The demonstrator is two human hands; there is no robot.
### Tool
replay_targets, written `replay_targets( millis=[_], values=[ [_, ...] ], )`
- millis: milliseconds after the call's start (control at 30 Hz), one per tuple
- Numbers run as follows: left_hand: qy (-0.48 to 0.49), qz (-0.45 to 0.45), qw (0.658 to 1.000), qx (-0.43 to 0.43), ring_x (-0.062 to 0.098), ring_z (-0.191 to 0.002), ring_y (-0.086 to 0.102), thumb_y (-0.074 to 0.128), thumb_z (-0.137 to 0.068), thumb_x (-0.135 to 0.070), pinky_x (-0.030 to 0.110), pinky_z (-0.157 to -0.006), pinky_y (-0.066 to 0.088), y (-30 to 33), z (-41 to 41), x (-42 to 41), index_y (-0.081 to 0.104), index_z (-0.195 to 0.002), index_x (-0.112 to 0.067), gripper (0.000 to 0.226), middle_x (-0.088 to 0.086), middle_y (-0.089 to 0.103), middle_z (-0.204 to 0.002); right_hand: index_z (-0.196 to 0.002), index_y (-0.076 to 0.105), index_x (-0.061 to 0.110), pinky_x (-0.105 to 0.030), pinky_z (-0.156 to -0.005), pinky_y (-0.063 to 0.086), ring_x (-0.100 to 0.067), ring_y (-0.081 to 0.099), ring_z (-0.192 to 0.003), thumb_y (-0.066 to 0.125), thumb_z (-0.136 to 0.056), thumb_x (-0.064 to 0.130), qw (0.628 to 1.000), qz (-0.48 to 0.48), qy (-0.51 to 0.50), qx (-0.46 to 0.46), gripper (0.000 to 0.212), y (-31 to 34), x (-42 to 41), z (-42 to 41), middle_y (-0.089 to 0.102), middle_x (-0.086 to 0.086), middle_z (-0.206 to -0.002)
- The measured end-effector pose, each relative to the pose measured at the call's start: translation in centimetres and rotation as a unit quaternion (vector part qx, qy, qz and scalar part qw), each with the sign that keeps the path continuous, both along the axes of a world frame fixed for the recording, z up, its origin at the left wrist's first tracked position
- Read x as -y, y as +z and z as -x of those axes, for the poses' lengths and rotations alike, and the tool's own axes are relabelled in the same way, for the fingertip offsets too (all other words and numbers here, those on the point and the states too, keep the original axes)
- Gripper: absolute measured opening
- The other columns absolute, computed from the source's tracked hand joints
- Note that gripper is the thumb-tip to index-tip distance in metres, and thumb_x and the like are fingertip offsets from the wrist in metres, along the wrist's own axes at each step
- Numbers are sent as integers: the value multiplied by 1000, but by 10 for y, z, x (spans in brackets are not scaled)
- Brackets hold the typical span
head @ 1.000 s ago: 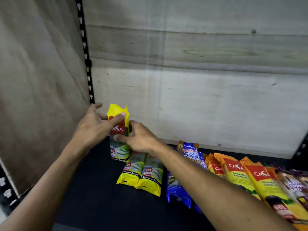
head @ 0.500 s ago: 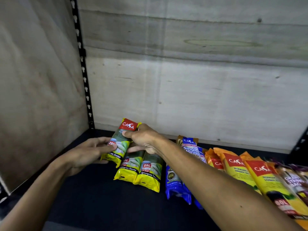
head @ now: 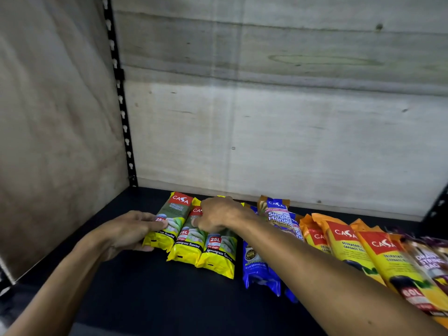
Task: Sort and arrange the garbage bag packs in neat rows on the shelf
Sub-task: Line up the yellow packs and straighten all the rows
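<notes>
Pale plywood panels are backing and flanking a black shelf (head: 150,299), with a perforated black upright (head: 120,98) running down the back left corner. Three yellow 25L packs (head: 194,241) are lying side by side at the left end of the row, their red tops pointing toward the back panel. The left hand (head: 126,232) is gripping the leftmost yellow pack (head: 173,219) along its left edge, fingers (head: 145,215) curling over the pack's face and the thumb coming in from below. The right hand (head: 219,213) is resting on top of the middle and right packs, fingers bent downward onto them and hiding their upper halves; whether they are pinching anything cannot be told. Just to the right, a blue pack (head: 260,267) is lying partly under the right forearm, with another blue pack (head: 277,212) behind it. Orange and yellow packs (head: 344,246) are continuing the row, overlapping and running off the right edge, where a purple pack (head: 431,258) is blurred and cut off.
</notes>
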State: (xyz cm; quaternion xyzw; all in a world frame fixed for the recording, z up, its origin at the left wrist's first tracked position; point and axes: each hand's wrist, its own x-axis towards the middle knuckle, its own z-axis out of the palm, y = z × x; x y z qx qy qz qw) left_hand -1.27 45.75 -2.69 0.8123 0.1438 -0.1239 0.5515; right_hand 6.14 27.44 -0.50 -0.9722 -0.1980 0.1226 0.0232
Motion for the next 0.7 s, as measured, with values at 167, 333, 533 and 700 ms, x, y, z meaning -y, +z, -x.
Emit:
replay_targets(
  millis=[167,333,533,700],
  values=[
    [19,-26,999,-20,13,-85,69,63,-93,-28,28,-67,57,-4,-5,1,68,-108,-13,22,3,76,-95,-138,52,12,-37,-94,50,-28,58,-118,44,-99,50,999,13,20,-34,55,4,8,8,58,-8,-137],
    [20,-90,995,-25,14,-84,64,59,-94,-36,28,-67,52,-4,-8,4,67,-104,-19,21,1,71,-93,-149,40,17,-44,-104,44,-32,48,-132,36,-100,55,999,24,23,-21,62,-1,9,13,47,-8,-150],
    [48,-137,989,-22,23,-78,66,53,-92,-26,34,-77,53,-2,-17,16,62,-101,-15,17,8,70,-87,-147,43,17,-44,-101,46,-33,49,-128,40,-97,61,999,6,25,-45,67,4,16,19,47,-10,-147],
    [36,-214,976,32,28,-113,55,48,-92,-37,41,-100,44,-6,-19,22,39,-144,-22,55,11,54,-132,-141,50,13,-40,-96,47,-30,52,-124,47,-93,64,998,29,35,-54,70,14,24,25,53,-8,-141]
  ],
)
